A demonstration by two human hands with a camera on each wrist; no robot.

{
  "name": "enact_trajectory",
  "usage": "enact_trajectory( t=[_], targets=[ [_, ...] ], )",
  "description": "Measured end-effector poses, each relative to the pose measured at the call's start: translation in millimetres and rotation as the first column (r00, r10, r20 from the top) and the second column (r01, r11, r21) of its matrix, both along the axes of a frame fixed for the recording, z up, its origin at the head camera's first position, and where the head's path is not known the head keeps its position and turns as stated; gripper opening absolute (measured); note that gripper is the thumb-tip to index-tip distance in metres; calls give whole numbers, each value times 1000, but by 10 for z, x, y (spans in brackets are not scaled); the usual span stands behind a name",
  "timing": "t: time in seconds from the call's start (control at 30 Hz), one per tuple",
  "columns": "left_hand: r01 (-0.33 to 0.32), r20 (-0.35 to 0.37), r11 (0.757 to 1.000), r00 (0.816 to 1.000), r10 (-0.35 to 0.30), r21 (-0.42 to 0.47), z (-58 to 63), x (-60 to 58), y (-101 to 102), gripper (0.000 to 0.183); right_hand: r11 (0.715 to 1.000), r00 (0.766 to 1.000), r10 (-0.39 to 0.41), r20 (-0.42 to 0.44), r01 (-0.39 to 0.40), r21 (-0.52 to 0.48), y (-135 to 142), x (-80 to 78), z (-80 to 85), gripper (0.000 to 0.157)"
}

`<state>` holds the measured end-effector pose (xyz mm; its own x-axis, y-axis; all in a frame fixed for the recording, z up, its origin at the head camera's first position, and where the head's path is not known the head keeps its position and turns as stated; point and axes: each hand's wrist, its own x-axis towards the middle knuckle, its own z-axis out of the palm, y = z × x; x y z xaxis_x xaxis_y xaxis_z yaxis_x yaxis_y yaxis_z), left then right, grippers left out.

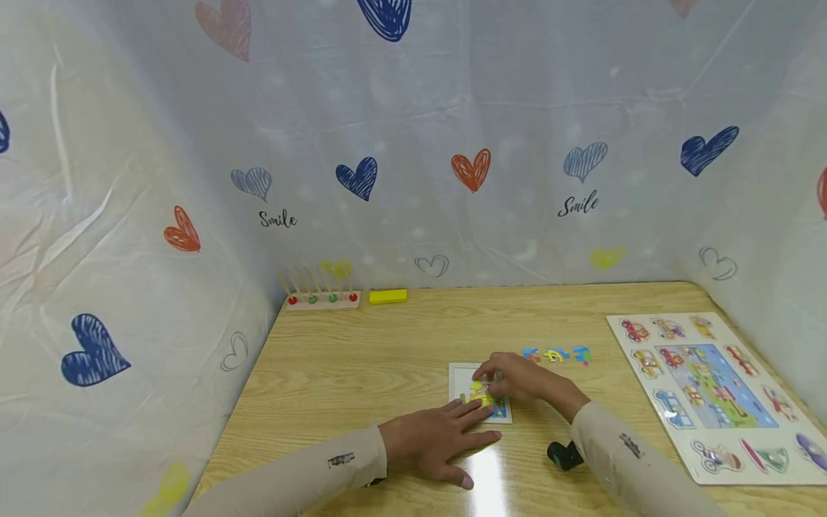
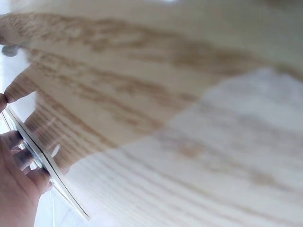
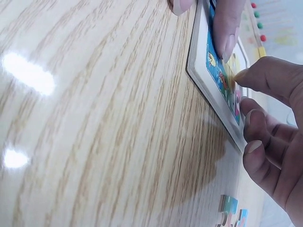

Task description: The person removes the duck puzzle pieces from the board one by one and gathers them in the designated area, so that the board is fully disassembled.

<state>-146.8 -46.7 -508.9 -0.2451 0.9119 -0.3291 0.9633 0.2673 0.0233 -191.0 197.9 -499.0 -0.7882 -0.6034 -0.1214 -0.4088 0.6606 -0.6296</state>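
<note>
A small white-framed jigsaw puzzle [image 1: 459,375] lies on the wooden table in front of the person. Spread over its lower edge, the left hand [image 1: 442,439] has straight fingers, with fingertips on the picture. From the right, the right hand [image 1: 525,379] arches over the board, its thumb and index finger pinching at a yellow puzzle piece [image 1: 477,385]. In the right wrist view, blue and pink printed parts of the puzzle [image 3: 211,59] show beside the fingertips. Three loose puzzle pieces [image 1: 556,355] lie on the table beyond the right hand.
A large vehicle peg puzzle board [image 1: 678,449] covers the table's right side. At the back left stand a wooden peg rack [image 1: 323,301] with red and green beads and a yellow block [image 1: 388,296]. A black object [image 1: 563,456] sits by the right sleeve. Heart-printed cloth [image 1: 413,230] surrounds the table.
</note>
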Motion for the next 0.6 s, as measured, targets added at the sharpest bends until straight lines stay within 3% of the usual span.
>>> enact_trajectory(
  t=[0.6],
  targets=[
    [15, -1, 1000, 1000, -15, -1, 28, 13, -7, 78, 1000, 1000, 3, -2, -3, 7, -7, -13, -16, 30]
  ],
)
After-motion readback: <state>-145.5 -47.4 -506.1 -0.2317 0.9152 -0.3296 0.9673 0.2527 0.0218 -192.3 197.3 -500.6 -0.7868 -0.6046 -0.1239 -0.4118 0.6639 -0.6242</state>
